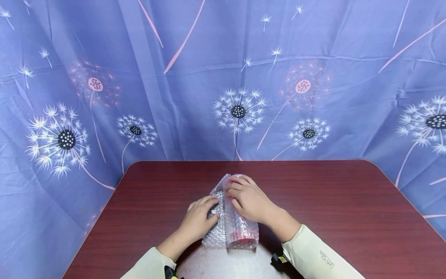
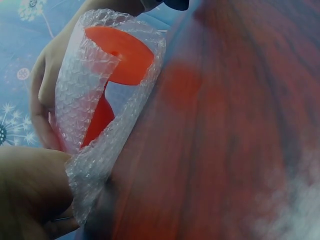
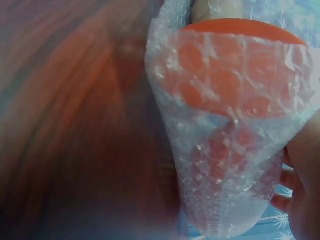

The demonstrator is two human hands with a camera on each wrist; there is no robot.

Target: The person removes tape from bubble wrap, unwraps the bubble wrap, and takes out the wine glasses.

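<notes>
A sheet of clear bubble wrap (image 1: 216, 232) lies round a red-orange object on the table. One end of that red-orange object (image 2: 132, 57) is broad and rounded, with a narrower red part beyond it; its kind cannot be told through the wrap. My right hand (image 1: 249, 197) lies over the top of the wrapped roll, fingers bent round its far part. On the other side, my left hand (image 1: 198, 219) holds the flat left part of the bubble wrap with thumb and fingers. The right wrist view shows the wrap (image 3: 225, 170) covering most of the red-orange object.
The dark red wooden table (image 1: 331, 201) extends to both sides and behind the wrap. A blue curtain (image 1: 195, 97) with dandelion prints hangs along the table's back and sides. Light reflects off the table near its front.
</notes>
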